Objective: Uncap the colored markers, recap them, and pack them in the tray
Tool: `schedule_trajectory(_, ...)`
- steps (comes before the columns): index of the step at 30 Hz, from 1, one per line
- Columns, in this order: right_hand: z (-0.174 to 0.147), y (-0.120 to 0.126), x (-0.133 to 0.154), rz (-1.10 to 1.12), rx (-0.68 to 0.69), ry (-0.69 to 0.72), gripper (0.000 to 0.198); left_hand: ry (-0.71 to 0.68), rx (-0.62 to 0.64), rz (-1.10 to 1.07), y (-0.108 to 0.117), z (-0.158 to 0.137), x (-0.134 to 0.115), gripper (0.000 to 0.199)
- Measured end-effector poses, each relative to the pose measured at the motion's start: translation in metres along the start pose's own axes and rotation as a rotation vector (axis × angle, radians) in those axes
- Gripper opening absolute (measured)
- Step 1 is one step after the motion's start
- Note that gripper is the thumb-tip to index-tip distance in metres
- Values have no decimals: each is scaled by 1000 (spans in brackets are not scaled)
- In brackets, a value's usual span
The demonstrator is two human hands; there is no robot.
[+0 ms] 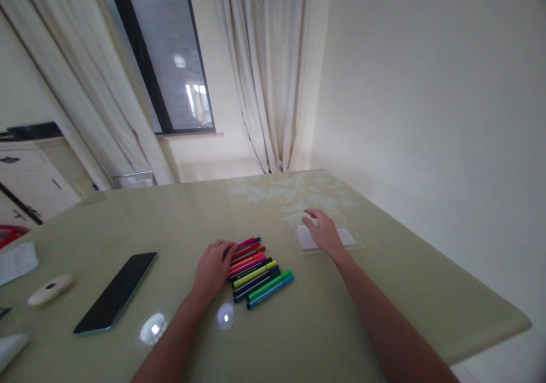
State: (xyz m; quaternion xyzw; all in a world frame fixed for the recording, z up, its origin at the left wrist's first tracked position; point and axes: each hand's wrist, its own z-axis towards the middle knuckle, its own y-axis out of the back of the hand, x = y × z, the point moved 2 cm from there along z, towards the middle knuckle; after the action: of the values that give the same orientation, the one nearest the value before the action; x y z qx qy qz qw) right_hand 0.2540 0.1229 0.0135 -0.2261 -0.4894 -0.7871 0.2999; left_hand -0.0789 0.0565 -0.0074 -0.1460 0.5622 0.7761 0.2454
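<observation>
Several felt-tip pens point(256, 272) lie side by side in a slanting row on the table, running from pink and red at the far end to green and blue at the near end. My left hand point(215, 266) is at the left ends of the far pens, its fingers curled on a pink pen with a blue end point(248, 242). Part of that pen is hidden by the fingers. To the right, my right hand point(323, 232) is over a clear plastic case point(360, 245) with a white sheet point(346, 236) in it. Its thumb and fingers are apart and hold nothing.
A dark phone or tablet point(117, 292) lies left of my left arm. Further left are a white oval object point(51, 290) and a folded white cloth or tissue point(17, 262). The glossy table point(298, 337) meets a wall point(435, 116) on the right.
</observation>
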Motion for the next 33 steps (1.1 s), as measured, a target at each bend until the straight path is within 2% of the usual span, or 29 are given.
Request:
schedule_trajectory(4, 5, 19, -33, -352, 14, -149, 33, -60, 55, 11, -3, 0, -2, 48)
schedule_trajectory(7, 3, 26, -42, -472, 43, -219, 33, -94, 73, 126, -4, -8, -16, 54)
schedule_trajectory(13, 1, 18, -43, -502, 137, -151, 25, -261, 249, 302, -30, -40, -63, 96)
schedule_trajectory(16, 0, 12, -38, -486, 138, -114, 22, -266, 266, 336, -39, -46, -70, 101)
schedule_trajectory(22, -9, -2, -16, -513, 123, -76, 23, -302, 311, 320, -28, -32, -52, 81)
schedule_trajectory(27, -15, -14, 2, -495, 149, -21, 24, -370, 288, 315, -16, -23, -33, 85)
schedule_trajectory(30, -14, -17, 2, -463, 199, 30, 23, -240, 223, 377, -11, -23, -22, 101)
schedule_trajectory(33, -14, -18, 0, -417, 214, 64, 21, -90, 248, 420, -11, -25, -16, 113)
